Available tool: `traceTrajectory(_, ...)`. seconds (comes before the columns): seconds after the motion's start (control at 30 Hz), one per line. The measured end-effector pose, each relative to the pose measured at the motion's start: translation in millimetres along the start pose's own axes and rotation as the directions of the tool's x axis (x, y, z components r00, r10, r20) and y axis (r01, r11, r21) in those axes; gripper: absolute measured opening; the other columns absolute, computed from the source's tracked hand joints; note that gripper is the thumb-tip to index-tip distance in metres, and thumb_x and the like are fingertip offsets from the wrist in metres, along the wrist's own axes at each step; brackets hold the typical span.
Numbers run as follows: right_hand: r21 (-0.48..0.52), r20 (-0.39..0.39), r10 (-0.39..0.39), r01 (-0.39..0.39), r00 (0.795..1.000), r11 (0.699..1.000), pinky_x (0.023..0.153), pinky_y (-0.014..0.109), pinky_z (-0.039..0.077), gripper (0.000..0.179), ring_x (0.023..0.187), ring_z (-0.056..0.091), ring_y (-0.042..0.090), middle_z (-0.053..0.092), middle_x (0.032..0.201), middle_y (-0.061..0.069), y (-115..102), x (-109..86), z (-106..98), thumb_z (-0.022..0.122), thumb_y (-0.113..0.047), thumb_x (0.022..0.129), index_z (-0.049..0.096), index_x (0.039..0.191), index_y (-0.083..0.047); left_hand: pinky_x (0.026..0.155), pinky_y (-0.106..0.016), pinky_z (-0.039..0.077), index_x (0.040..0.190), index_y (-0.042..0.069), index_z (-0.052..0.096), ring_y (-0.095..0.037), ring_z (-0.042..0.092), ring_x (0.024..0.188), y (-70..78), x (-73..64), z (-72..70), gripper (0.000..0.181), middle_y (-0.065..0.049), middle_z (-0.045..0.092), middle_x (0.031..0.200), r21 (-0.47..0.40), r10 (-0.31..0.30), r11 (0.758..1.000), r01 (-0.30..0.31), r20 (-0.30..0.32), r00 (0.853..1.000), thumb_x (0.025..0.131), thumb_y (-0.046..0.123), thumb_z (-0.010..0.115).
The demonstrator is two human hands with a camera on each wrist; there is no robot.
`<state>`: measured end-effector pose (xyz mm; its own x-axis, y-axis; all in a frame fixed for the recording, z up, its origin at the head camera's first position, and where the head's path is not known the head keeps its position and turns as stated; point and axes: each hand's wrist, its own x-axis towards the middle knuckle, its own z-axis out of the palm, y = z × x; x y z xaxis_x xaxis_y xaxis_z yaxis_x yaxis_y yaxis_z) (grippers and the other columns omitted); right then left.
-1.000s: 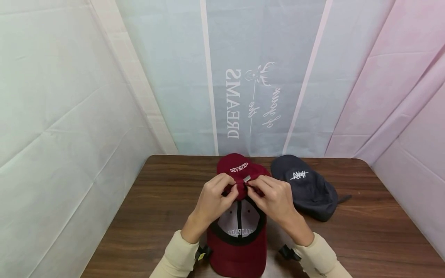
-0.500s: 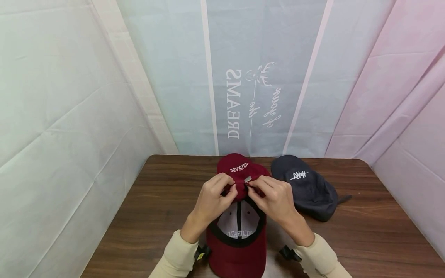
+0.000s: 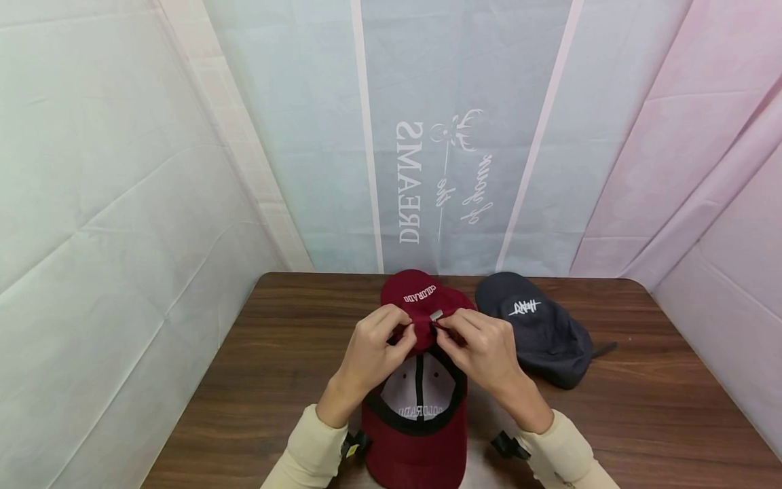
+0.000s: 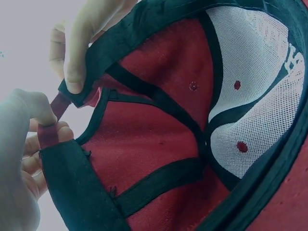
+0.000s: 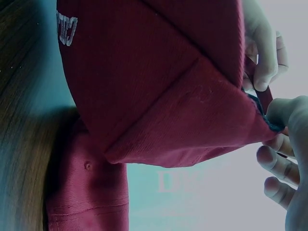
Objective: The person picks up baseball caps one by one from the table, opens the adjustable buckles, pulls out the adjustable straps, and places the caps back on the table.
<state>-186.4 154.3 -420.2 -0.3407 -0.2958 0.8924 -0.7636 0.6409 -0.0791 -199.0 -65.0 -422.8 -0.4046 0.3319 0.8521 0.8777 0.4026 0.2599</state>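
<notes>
In the head view, a dark red baseball cap [image 3: 415, 456] is held with its inside facing up and its brim toward me; white mesh [image 3: 406, 387] lines the front. My left hand [image 3: 380, 343] pinches the narrow red strap [image 4: 50, 136] at the back opening, as the left wrist view shows. My right hand [image 3: 482, 339] grips the other side of that opening, its thumb on the black inner band [image 4: 77, 96]. Right beside the right fingertips shows a small silver clasp [image 3: 436, 316]. The right wrist view shows the cap's red outside [image 5: 159, 91], with the hands at its edge.
Behind the held cap lies a second red cap [image 3: 412, 282] with white COLORADO lettering, partly hidden by the hands. A dark navy cap [image 3: 550, 339] with white lettering lies to its right. All are on a brown wooden table [image 3: 293, 319]; a pale cloth backdrop [image 3: 305, 102] stands behind.
</notes>
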Motion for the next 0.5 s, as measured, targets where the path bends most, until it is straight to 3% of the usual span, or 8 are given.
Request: traceTrajectory(0.5,-0.009,-0.005,0.020,-0.020,1.000,1.000,0.047,0.023,0.044,0.009,0.055,0.054,0.005,0.071,0.074,-0.005,2.9,-3.2,-3.0,0.069,-0.011,0.088,0.077,0.086,-0.014,0.063,-0.017,0.047,0.089,0.010,0.065,-0.010,0.054,0.071,0.2,-1.3,-1.9,0.018,0.000,0.064,0.084,0.006,-0.006,1.000,0.006,0.003,1.000,0.086,-0.006,0.072)
